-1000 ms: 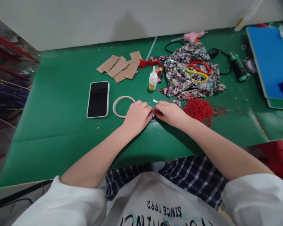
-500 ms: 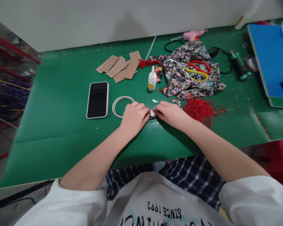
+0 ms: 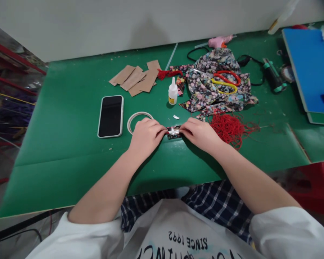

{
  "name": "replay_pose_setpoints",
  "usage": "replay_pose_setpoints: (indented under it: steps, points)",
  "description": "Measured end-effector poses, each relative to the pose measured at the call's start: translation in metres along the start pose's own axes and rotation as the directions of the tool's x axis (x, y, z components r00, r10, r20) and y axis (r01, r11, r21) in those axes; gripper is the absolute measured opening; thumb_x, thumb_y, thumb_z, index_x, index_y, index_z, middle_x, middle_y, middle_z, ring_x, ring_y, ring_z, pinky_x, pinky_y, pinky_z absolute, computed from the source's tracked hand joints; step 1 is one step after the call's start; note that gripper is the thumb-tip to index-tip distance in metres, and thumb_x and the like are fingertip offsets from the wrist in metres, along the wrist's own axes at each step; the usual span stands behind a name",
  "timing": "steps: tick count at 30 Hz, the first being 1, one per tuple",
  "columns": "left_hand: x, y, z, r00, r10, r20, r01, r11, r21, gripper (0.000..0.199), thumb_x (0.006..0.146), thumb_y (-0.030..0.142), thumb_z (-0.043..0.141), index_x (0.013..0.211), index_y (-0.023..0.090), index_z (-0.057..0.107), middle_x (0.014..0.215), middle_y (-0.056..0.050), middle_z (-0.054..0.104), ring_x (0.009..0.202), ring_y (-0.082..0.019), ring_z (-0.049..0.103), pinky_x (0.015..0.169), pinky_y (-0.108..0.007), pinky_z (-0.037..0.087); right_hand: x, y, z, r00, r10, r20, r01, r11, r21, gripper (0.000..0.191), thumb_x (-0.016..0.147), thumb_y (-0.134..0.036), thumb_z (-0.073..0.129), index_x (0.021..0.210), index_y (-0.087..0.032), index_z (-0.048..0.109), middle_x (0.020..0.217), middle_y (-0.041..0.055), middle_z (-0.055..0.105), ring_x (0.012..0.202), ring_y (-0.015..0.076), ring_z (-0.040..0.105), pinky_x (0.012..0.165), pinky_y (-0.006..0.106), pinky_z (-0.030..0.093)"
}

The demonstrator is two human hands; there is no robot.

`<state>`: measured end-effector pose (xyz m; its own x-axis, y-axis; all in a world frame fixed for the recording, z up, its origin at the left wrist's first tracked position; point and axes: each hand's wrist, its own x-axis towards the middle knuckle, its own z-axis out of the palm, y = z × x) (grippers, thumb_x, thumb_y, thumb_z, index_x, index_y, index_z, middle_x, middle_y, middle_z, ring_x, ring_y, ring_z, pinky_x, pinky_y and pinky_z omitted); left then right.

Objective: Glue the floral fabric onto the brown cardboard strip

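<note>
A small strip of dark floral fabric (image 3: 174, 136) with a shiny pale band along its middle lies flat on the green table (image 3: 78, 172). My left hand (image 3: 148, 133) pinches its left end, where a bit of red shows at the fingertips. The right end is pinched by my right hand (image 3: 196, 130). Just behind my left hand is a roll of tape (image 3: 130, 124), partly covered by that hand. A white scrap (image 3: 176, 117) lies beyond the strip, and a white glue bottle (image 3: 172, 94) stands upright farther back.
A phone (image 3: 110, 116) lies at left, with cardboard pieces (image 3: 148, 80) behind. To the right are red threads (image 3: 226, 129), floral cloth (image 3: 205, 86) and scissors (image 3: 228, 82). A pink glue gun (image 3: 218, 41), a flashlight (image 3: 274, 77) and a blue board (image 3: 305, 68) sit farther off.
My hands have moved apart, the left one to the left and the right one slightly right. More of the fabric strip and its shiny band now shows between them.
</note>
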<state>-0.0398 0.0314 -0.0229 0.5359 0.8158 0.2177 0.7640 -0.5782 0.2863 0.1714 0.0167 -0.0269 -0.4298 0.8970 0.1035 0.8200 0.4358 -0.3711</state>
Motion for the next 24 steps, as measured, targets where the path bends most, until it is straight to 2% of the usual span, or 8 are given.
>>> replay_pose_setpoints:
  steps: [2,4,9,15,18,24]
  points:
    - [0.0,-0.003,-0.003,1.0,0.008,-0.025,-0.008,1.0,-0.016,0.023,0.086,0.035,0.053,0.088,0.019,0.068,0.084,-0.005,0.065,0.084,-0.02,0.054,0.073,-0.035,0.038,-0.001,-0.004,0.001,0.999,-0.005,-0.052,0.005,1.0,0.003,0.027,0.092,-0.029,0.041,0.095,-0.017,0.064,0.09,0.0048,0.062,0.079,0.0135,0.057,0.064,0.023,0.037]
    - [0.001,-0.004,-0.007,0.999,0.035,-0.006,-0.035,0.999,0.001,0.024,0.084,0.038,0.055,0.09,0.019,0.069,0.085,-0.005,0.064,0.085,-0.021,0.053,0.075,-0.035,0.039,0.0,-0.009,0.004,0.997,-0.025,-0.077,0.024,1.0,-0.005,0.03,0.093,-0.031,0.038,0.098,-0.019,0.064,0.091,0.0045,0.063,0.079,0.013,0.058,0.062,0.023,0.037]
    - [-0.001,-0.006,-0.013,0.991,0.095,0.098,-0.106,0.988,0.114,0.021,0.084,0.034,0.056,0.086,0.017,0.069,0.086,-0.006,0.062,0.084,-0.021,0.049,0.075,-0.036,0.038,0.006,-0.019,0.015,0.997,-0.066,-0.026,0.064,0.995,-0.075,0.029,0.093,-0.03,0.035,0.097,-0.018,0.061,0.092,0.0039,0.065,0.072,0.0126,0.059,0.054,0.025,0.032]
    - [0.0,-0.009,-0.014,0.986,0.107,0.128,-0.127,0.979,0.157,0.019,0.085,0.029,0.054,0.082,0.016,0.067,0.083,-0.006,0.06,0.082,-0.02,0.049,0.073,-0.034,0.038,0.01,-0.022,0.02,0.999,-0.041,0.01,0.042,0.989,-0.144,0.026,0.093,-0.028,0.035,0.092,-0.018,0.059,0.088,0.0034,0.067,0.071,0.0143,0.061,0.052,0.026,0.028]
    - [0.0,-0.008,-0.016,0.984,0.085,0.157,-0.112,0.978,0.178,0.019,0.085,0.028,0.054,0.081,0.015,0.067,0.081,-0.006,0.06,0.081,-0.02,0.049,0.073,-0.034,0.038,0.01,-0.022,0.021,1.0,-0.025,0.004,0.025,0.993,-0.113,0.026,0.093,-0.029,0.037,0.09,-0.018,0.06,0.087,0.0026,0.068,0.071,0.0144,0.062,0.053,0.026,0.03]
    - [-0.002,-0.009,-0.025,0.976,0.049,0.211,-0.09,0.977,0.192,0.017,0.085,0.024,0.053,0.083,0.016,0.068,0.082,-0.007,0.06,0.084,-0.021,0.049,0.076,-0.035,0.04,0.012,-0.014,0.021,1.0,-0.025,0.007,0.024,0.997,0.07,0.022,0.091,-0.028,0.043,0.09,-0.019,0.064,0.088,0.0022,0.068,0.078,0.0143,0.062,0.063,0.024,0.039]
